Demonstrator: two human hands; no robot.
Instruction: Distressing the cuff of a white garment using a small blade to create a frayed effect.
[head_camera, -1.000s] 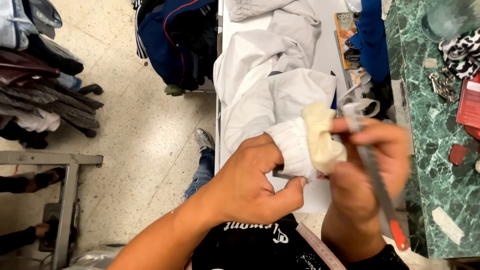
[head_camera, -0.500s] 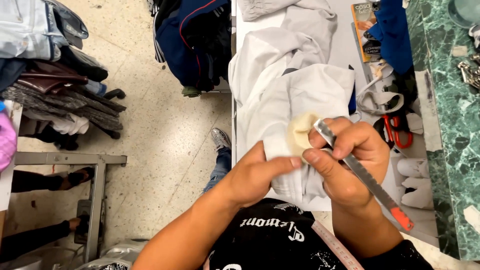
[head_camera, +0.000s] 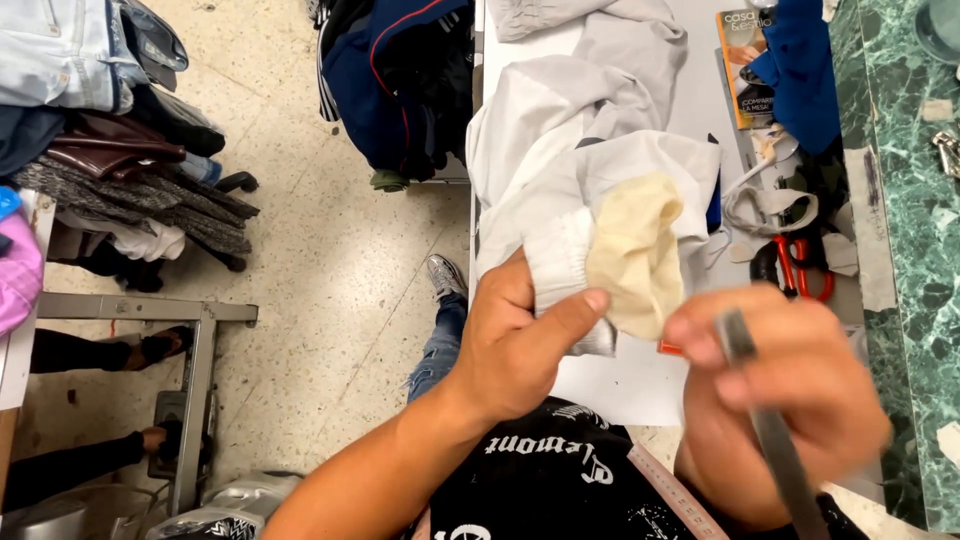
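While the left hand (head_camera: 520, 345) pinches one grey garment (head_camera: 600, 190), the right hand (head_camera: 790, 400) grips one tool (head_camera: 765, 420).

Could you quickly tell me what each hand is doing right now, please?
Left hand: closed, pinching the white garment's cuff beside the cream lining.
Right hand: closed around a slim grey tool, blurred.

Upper left: a heap of folded garments (head_camera: 95, 130), denim, dark and grey, with a pink cloth (head_camera: 18, 275) at the left edge. Lower left: a grey metal frame (head_camera: 190, 350) standing on the speckled floor (head_camera: 320, 270). Top centre: a dark blue jacket (head_camera: 385, 80) hanging beside the white table (head_camera: 610, 385). Upper right: a magazine (head_camera: 742, 65) partly under a blue cloth (head_camera: 800, 70); below them, red-handled scissors (head_camera: 800, 268). Right edge: a green marble counter (head_camera: 915, 200). Bottom centre: a ruler (head_camera: 675, 490).
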